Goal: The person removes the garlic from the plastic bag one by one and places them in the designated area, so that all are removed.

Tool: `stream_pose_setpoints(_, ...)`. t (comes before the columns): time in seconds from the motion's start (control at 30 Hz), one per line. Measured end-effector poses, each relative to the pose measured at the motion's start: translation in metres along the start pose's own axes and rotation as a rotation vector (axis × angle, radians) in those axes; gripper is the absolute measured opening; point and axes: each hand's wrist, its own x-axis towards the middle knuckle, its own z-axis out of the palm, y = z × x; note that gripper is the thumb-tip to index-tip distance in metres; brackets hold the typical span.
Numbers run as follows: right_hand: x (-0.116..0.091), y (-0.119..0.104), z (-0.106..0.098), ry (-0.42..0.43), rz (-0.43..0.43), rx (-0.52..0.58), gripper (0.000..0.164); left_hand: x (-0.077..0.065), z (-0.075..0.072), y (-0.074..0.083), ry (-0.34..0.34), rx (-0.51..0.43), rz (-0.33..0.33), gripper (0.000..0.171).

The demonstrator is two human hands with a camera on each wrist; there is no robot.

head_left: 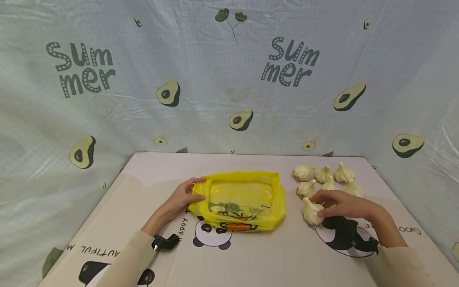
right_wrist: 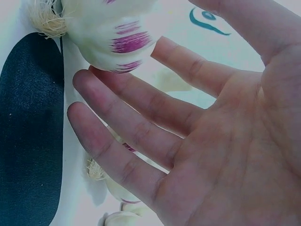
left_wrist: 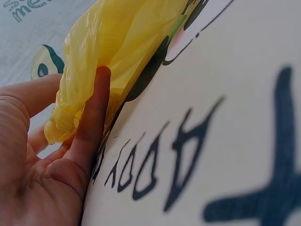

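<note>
A yellow plastic bag (head_left: pixel 247 221) with a printed cartoon lies on its side, its mouth held wide. My left hand (head_left: pixel 184 196) grips the bag's left edge between thumb and fingers; in the left wrist view the gathered yellow film (left_wrist: pixel 70 113) runs between them. My right hand (head_left: pixel 344 204) is at a white garlic bulb (head_left: pixel 311 211) right of the bag. In the right wrist view its fingers (right_wrist: pixel 136 117) are nearly straight, with fingertips at the edge of that purple-streaked bulb (right_wrist: pixel 113 37). The thumb's tip is cut off there.
Several more garlic bulbs (head_left: pixel 322 174) stand grouped behind the right hand, near the table's far right corner. The pale table mat (head_left: pixel 247 263) carries panda prints and lettering. An avocado-printed sheet (head_left: pixel 201 59) encloses the table's back and sides.
</note>
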Motion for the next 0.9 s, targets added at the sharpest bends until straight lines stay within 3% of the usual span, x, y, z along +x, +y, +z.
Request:
stream_pose_setpoints(0.37, -0.005, -0.004, -0.005, 0.025, -0.006, 0.017, 0.038, 0.0, -0.005, 0.005, -0.03, 0.007, -0.016, 0.071)
stream_pose_setpoints(0.63, -0.012, -0.012, -0.013, 0.068, 0.016, -0.04, 0.039, -0.007, -0.018, 0.019, -0.028, 0.114, -0.093, 0.067)
stream_pose_setpoints(0.8, -0.017, -0.016, -0.018, 0.122, 0.006, -0.065, 0.037, -0.011, -0.031, 0.029, -0.014, 0.191, -0.077, 0.071)
stream_pose_setpoints(0.9, -0.021, -0.019, -0.02, 0.159, 0.003, -0.062, 0.036, -0.013, -0.039, 0.034, 0.037, 0.252, -0.079, 0.075)
